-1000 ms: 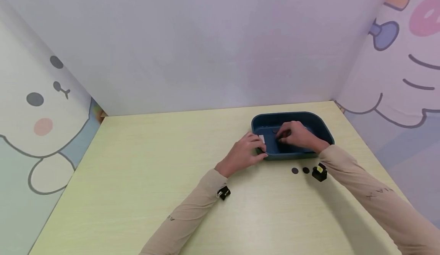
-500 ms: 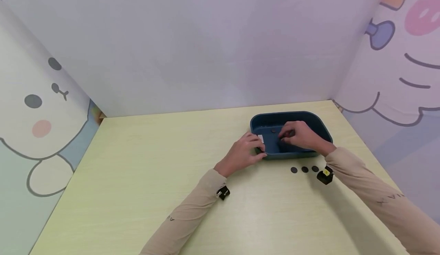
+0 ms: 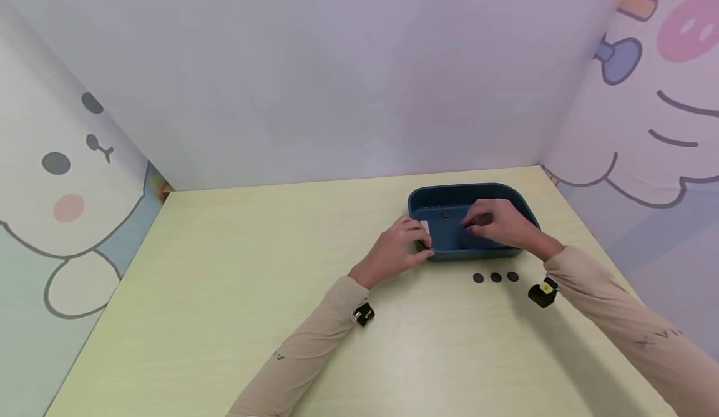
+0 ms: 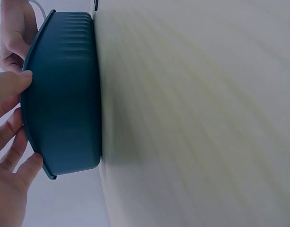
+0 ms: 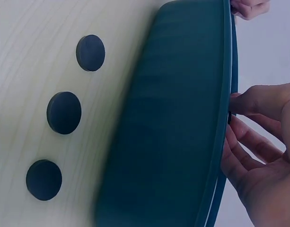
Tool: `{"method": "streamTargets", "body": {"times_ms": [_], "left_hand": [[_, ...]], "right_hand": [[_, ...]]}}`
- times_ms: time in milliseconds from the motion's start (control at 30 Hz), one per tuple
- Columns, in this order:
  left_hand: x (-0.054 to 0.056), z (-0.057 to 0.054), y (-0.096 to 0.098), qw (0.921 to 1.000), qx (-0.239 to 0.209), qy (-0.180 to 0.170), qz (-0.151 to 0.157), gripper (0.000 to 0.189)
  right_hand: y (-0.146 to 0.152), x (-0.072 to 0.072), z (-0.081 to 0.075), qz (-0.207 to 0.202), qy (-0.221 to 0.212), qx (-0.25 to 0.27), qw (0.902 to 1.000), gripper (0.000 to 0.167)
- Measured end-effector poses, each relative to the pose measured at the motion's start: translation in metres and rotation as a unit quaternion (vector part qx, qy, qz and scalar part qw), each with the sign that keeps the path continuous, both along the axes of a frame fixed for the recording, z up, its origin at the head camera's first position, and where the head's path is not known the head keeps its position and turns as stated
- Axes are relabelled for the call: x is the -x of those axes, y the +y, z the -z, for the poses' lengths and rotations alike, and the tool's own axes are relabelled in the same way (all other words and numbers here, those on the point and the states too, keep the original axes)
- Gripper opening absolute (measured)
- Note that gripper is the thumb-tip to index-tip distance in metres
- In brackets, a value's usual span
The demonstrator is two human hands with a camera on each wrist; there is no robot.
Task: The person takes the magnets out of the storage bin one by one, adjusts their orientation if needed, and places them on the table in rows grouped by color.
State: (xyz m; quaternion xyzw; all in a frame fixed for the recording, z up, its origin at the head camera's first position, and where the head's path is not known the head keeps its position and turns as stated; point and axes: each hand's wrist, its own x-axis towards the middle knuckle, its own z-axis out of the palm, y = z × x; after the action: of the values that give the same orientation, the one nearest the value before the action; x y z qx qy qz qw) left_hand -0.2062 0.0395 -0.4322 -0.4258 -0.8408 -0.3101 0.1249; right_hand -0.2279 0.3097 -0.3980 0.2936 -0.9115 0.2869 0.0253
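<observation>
A dark blue plastic tray point(image 3: 477, 255) with raised walls stands on the table. My left hand point(image 3: 396, 246) grips its rim at the near left corner; in the left wrist view the thumb and fingertips point(image 4: 35, 161) meet the rim. Inside the tray, toward its right half, is my right hand point(image 3: 497, 222). Its thumb and fingers pinch a small dark disc point(image 5: 230, 117), mostly hidden behind the tray wall and fingers. Another dark disc point(image 3: 445, 214) lies on the tray floor near the back left. In front of the tray, three dark discs point(image 5: 64, 113) lie flat in a row.
A white label point(image 3: 425, 226) shows inside the tray by the left hand. The pale wooden table point(image 3: 253, 267) spreads to the left and front. A plain back wall point(image 3: 337, 80) and side walls printed with cartoon figures enclose it. Each wrist carries a small black camera point(image 3: 542, 292).
My right hand has shifted a little to the right within the tray. Its wrist camera has moved aside, uncovering the third disc of the row. My left hand stays at the corner.
</observation>
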Motion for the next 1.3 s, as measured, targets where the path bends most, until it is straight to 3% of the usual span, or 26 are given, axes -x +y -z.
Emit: {"method": "streamTargets", "body": {"times_ms": [500,1300], "left_hand": [[0.002,0.001,0.001,0.9999,0.010,0.004,-0.003,0.009],[0.002,0.004,0.002,1.0000,0.004,0.002,-0.004,0.010]], "right_hand": [[0.014,-0.010,0.004,0.006,0.012,0.008,0.9999,0.014],[0.033,-0.029,-0.005,0.024,-0.025,0.051,0.9981,0.018]]}}
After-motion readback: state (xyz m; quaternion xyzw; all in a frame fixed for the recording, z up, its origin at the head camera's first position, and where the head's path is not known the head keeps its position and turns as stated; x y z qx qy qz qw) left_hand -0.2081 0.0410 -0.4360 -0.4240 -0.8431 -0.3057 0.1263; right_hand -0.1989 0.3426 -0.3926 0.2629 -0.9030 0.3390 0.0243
